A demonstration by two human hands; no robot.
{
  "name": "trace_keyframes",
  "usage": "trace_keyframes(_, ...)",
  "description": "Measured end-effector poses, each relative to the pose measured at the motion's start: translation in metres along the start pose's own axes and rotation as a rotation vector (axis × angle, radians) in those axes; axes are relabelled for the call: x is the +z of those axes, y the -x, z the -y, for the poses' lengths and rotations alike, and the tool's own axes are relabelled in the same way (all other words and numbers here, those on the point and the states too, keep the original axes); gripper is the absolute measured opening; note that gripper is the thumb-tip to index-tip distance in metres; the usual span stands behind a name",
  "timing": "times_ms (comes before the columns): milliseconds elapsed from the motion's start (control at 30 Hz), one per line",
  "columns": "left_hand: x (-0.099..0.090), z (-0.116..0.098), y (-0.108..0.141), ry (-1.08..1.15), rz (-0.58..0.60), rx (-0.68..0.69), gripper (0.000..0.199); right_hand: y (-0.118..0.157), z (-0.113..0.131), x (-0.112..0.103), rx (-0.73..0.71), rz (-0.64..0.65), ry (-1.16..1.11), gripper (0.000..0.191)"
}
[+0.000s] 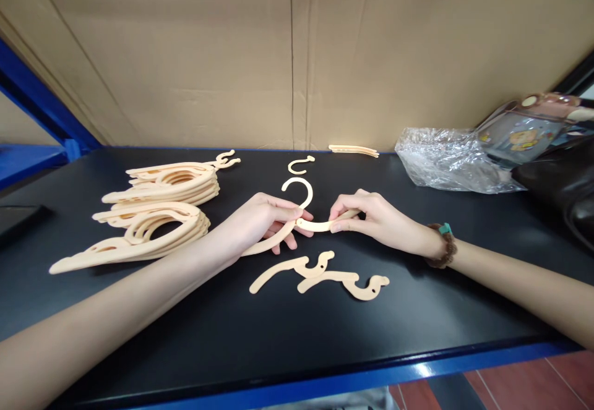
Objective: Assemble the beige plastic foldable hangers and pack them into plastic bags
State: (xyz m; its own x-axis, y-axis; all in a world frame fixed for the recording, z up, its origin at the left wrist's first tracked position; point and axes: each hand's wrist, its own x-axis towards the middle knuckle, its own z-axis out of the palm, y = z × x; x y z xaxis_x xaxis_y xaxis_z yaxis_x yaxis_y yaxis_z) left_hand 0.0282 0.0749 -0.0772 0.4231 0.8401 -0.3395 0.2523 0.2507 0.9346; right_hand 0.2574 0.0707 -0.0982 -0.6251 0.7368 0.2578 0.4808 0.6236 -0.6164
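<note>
Between my hands, over the black table, is a cream folding hanger [305,195] with its hook pointing up and away. My left hand [264,217] pinches it near the joint below the hook, one curved arm running down-left under the fingers. The fingers of my right hand [359,213] close on the other arm of the same hanger, at the right. Nearer the table's front lie two loose hanger pieces, one at left [297,268] and one at right [355,283], each with a hooked end. A separate hook [301,164] rests just beyond the hanger.
Stacks of folded cream hangers, a rear one [185,190] and a front one [176,237], stand at the left. Thin cream strips [353,149] lie at the back edge. Crumpled clear plastic [445,159] and a dark bag [561,181] occupy the right. Cardboard [208,57] walls the back.
</note>
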Motion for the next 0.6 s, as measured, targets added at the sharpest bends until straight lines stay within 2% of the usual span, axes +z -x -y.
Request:
trace_keyframes(333,0.0001,0.0032,-0.0001,0.028,-0.067,0.041,0.022,0.0006,0.0013,-0.0004,0.110,0.048,-0.071,0.023)
trace_keyframes(500,0.0043,0.0021,0.0007,0.010,-0.124,0.074,0.021,0.0007,0.0014,0.0013,0.105,-0.012,0.020,0.023)
trace_keyframes(600,0.0027,0.0027,0.0013,-0.007,-0.094,0.124,0.023,0.0000,0.0007,0.0022,0.124,-0.085,0.080,0.022)
